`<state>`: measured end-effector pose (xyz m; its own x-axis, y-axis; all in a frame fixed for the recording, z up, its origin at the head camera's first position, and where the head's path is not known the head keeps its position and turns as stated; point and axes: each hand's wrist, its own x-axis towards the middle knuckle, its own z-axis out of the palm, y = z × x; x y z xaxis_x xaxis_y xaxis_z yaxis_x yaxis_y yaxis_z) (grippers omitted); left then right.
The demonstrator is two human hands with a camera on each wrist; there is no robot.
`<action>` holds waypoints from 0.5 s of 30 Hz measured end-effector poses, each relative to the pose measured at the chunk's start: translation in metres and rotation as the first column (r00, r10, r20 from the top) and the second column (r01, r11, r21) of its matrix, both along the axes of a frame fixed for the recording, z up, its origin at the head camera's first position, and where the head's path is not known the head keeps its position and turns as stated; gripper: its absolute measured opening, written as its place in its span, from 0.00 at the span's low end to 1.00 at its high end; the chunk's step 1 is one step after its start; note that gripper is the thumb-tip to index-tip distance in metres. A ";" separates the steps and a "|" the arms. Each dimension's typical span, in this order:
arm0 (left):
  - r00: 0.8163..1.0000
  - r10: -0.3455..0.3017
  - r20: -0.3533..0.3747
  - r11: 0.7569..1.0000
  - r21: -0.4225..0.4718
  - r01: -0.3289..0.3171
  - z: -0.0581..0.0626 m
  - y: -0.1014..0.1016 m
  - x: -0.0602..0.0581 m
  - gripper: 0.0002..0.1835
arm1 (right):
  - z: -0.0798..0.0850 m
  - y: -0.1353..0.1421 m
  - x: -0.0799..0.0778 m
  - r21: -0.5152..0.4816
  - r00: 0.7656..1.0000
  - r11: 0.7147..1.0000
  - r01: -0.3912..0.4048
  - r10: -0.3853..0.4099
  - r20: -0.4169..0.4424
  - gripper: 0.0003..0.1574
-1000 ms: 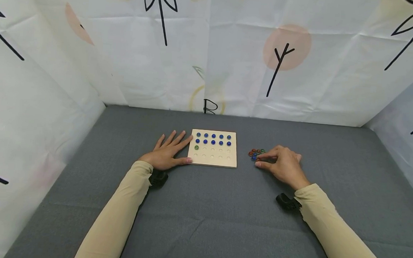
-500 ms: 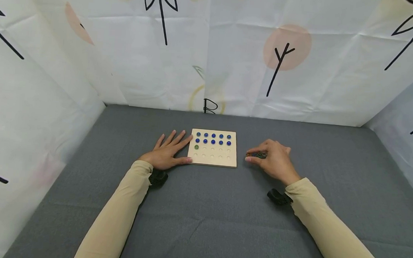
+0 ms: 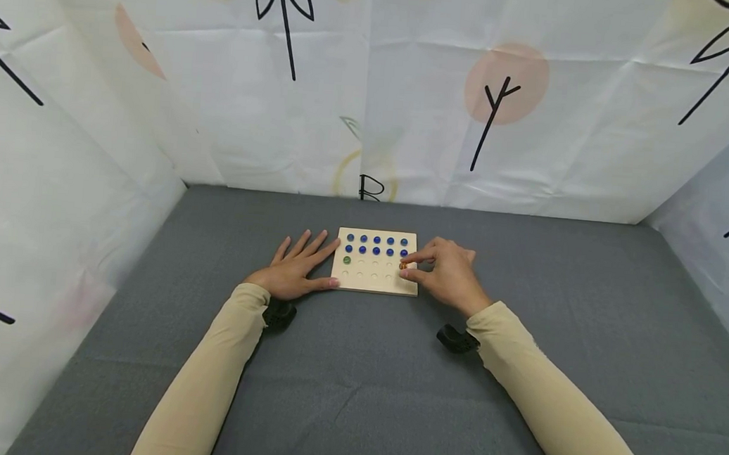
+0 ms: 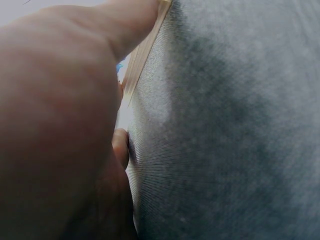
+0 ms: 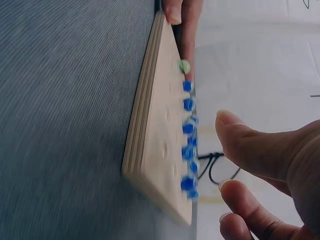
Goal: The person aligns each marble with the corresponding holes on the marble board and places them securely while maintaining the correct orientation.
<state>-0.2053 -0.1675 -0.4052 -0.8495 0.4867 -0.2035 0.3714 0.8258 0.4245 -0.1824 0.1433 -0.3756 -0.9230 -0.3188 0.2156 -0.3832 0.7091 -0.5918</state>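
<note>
A pale wooden board (image 3: 374, 284) with rows of round hollows lies on the grey cloth. Blue marbles (image 3: 376, 251) fill its two far rows, and one green marble (image 3: 346, 260) sits at the left of the third row. My left hand (image 3: 291, 272) rests flat with fingers spread, thumb and index finger touching the board's left edge. Over the right end of the third row, my right hand (image 3: 450, 272) pinches a small orange-brown marble (image 3: 403, 265) between thumb and index finger. In the right wrist view the thumb (image 5: 235, 132) shows above the board, but that marble does not.
Grey cloth (image 3: 355, 368) covers the table around the board. White printed fabric (image 3: 410, 118) stands as walls at the back and sides. The loose marbles right of the board are hidden behind my right hand. Each wrist wears a dark camera (image 3: 458, 339).
My right hand has moved left from the loose marbles to the board's right side, bringing an orange-brown marble in its fingertips. The left hand and the board have stayed put.
</note>
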 end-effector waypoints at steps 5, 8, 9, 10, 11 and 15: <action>1.000 0.003 0.000 1.000 -0.005 -0.003 0.000 0.000 0.000 0.47 | -0.001 -0.016 -0.006 -0.004 1.000 1.000 -0.015 0.015 -0.009 0.11; 1.000 0.005 0.000 1.000 -0.008 -0.005 -0.001 0.001 -0.001 0.47 | -0.003 -0.025 -0.009 0.003 1.000 1.000 -0.004 0.004 0.004 0.11; 1.000 0.006 0.001 1.000 -0.010 -0.006 -0.001 0.001 -0.001 0.47 | -0.003 -0.028 -0.010 0.007 1.000 1.000 0.000 0.000 0.011 0.11; 1.000 0.007 0.001 1.000 -0.013 -0.007 -0.001 0.001 -0.001 0.47 | -0.004 -0.030 -0.012 0.012 1.000 1.000 0.003 -0.004 0.016 0.11; 1.000 0.008 0.001 1.000 -0.014 -0.008 -0.001 0.001 -0.001 0.47 | -0.005 -0.033 -0.013 0.018 1.000 1.000 0.006 -0.007 0.022 0.11; 1.000 0.011 0.003 1.000 -0.019 -0.011 0.000 0.001 -0.001 0.47 | -0.007 -0.041 -0.016 0.035 1.000 0.999 0.016 -0.017 0.018 0.10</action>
